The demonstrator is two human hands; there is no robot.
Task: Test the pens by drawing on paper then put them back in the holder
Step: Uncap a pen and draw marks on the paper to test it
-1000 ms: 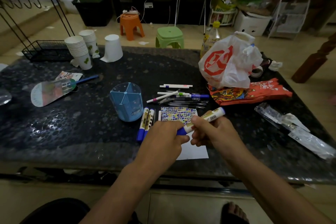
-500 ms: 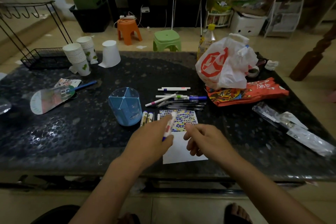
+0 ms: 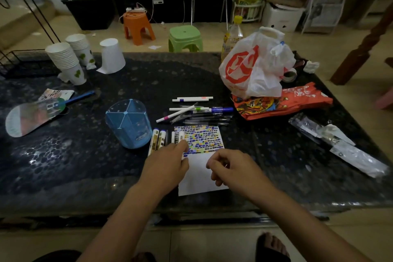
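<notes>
A white paper (image 3: 201,178) lies near the table's front edge, its upper half filled with small coloured marks. My left hand (image 3: 167,162) pinches a white marker (image 3: 181,136) low along the paper's left edge, next to two markers (image 3: 157,139) lying on the table. My right hand (image 3: 232,168) hovers over the paper's right side with loosely curled fingers and holds nothing. The blue pen holder (image 3: 127,126) stands left of the markers and looks empty. Several pens (image 3: 200,112) lie in a loose pile behind the paper.
Stacked paper cups (image 3: 68,59) and an upturned cup (image 3: 111,55) stand at the back left, with a hand fan (image 3: 34,115) at the left. A white plastic bag (image 3: 253,70), red snack packets (image 3: 282,100) and clear wrappers (image 3: 338,144) fill the right side.
Both hands held the marker a second ago. My right hand let go, and my left hand carried the marker down and left to the paper's left edge beside the other markers.
</notes>
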